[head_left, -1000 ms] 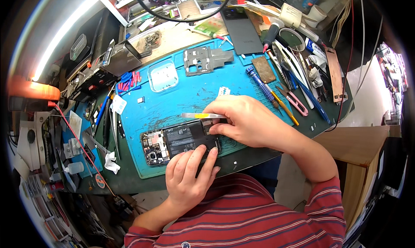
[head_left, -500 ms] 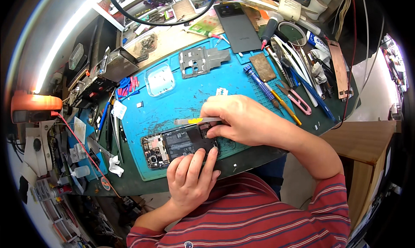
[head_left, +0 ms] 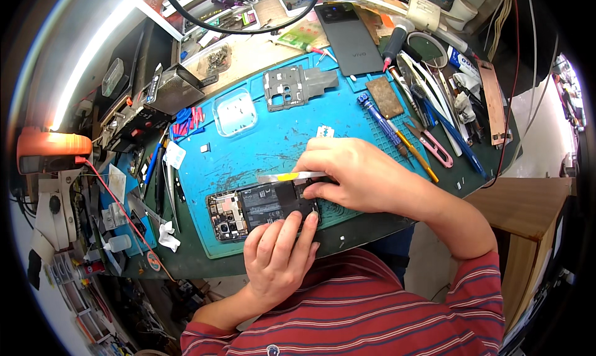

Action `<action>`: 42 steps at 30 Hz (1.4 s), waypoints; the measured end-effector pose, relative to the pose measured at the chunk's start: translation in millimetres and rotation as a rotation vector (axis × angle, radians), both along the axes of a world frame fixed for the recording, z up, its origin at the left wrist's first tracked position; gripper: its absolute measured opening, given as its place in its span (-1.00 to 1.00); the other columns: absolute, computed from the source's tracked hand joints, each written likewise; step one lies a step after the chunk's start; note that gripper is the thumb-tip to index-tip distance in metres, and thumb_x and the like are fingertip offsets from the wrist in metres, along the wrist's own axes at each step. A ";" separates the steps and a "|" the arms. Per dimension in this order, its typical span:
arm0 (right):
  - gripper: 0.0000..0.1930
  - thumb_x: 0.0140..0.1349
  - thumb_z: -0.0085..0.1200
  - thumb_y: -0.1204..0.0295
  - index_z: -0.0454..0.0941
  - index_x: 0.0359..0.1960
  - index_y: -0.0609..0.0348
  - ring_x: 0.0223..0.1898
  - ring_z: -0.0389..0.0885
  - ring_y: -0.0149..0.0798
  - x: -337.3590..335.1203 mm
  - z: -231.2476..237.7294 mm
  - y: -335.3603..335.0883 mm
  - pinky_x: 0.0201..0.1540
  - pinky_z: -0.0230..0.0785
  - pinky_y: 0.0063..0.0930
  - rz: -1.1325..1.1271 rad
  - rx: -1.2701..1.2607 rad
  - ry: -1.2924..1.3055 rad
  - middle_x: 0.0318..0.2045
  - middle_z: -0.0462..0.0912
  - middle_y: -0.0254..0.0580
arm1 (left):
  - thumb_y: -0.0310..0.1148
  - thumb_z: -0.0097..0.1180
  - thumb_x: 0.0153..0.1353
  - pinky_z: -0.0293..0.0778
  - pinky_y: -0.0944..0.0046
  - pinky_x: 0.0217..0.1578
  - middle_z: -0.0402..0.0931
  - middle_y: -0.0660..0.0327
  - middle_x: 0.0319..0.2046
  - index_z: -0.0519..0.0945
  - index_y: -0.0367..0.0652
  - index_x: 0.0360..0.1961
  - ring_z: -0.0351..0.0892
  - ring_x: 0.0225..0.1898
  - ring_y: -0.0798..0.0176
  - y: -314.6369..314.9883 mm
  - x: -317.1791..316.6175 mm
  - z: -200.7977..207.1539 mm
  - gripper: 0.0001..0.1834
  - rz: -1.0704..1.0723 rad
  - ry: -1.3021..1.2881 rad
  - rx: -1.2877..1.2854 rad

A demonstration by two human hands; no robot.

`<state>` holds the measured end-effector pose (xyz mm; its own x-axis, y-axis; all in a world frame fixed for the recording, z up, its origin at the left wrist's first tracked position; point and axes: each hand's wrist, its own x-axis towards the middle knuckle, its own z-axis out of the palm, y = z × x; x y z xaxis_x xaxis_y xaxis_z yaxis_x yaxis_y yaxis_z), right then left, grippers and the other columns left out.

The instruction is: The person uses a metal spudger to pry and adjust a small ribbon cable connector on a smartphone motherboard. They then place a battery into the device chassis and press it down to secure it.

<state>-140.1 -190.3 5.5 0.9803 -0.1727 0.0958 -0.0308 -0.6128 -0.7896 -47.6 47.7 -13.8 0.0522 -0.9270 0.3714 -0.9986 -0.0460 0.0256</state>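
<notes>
An opened smartphone [head_left: 261,208] lies on the blue work mat, its circuit board and camera parts bare at the left end and its black battery in the middle. The fingertips of my left hand [head_left: 276,256] press on its near edge toward the right end, holding it. My right hand [head_left: 341,176] is closed round a thin, flat silver tool with a yellow mark [head_left: 288,177], which points left along the phone's far edge. Thumb and fingers of that hand come down at the phone's right end. What lies under those fingertips is hidden.
Beyond the phone are a clear plastic box [head_left: 234,112] with small parts, a black phone inner cover [head_left: 288,89] and a grey back cover [head_left: 349,39]. To the right lie a blue screwdriver [head_left: 377,117] and pink scissors [head_left: 437,150]. An orange-cased device [head_left: 53,151] stands left.
The whole picture has shifted slightly, so the things on the bench sit a little further right and lower. Both hands stay at nearly the same places on the phone.
</notes>
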 end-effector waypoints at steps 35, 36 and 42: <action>-0.40 0.15 0.18 0.43 0.67 0.32 0.14 -0.61 0.42 -0.47 -38.9 -7.0 40.6 -0.56 0.28 -0.52 -0.057 -0.686 -0.099 -0.56 0.29 -0.46 | -0.13 0.20 0.41 0.23 0.21 0.27 0.67 0.40 0.27 0.76 0.00 0.20 0.45 0.09 0.38 -2.6 1.5 5.4 -0.59 0.026 -0.002 0.017; -0.40 0.15 0.18 0.43 0.67 0.32 0.14 -0.61 0.41 -0.47 -38.7 -7.5 40.3 -0.56 0.27 -0.52 -0.057 -0.682 -0.103 -0.56 0.29 -0.46 | -0.14 0.22 0.39 0.24 0.20 0.26 0.66 0.40 0.28 0.76 0.00 0.20 0.45 0.09 0.37 -2.3 1.9 5.0 -0.58 0.024 0.028 0.019; -0.40 0.15 0.19 0.45 0.68 0.31 0.14 -0.62 0.40 -0.48 -38.4 -7.8 39.8 -0.57 0.23 -0.52 -0.052 -0.683 -0.100 -0.57 0.28 -0.47 | -0.14 0.34 0.27 0.27 0.15 0.26 0.59 0.33 0.32 0.74 -0.04 0.23 0.44 0.14 0.28 -2.6 8.5 8.4 -0.49 0.027 0.169 0.035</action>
<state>-178.5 -150.5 -2.3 0.9530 -0.0882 0.2898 -0.0207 -0.9734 -0.2283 -39.1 45.1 -5.4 0.1358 -0.9367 0.3227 -0.9787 -0.0762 0.1906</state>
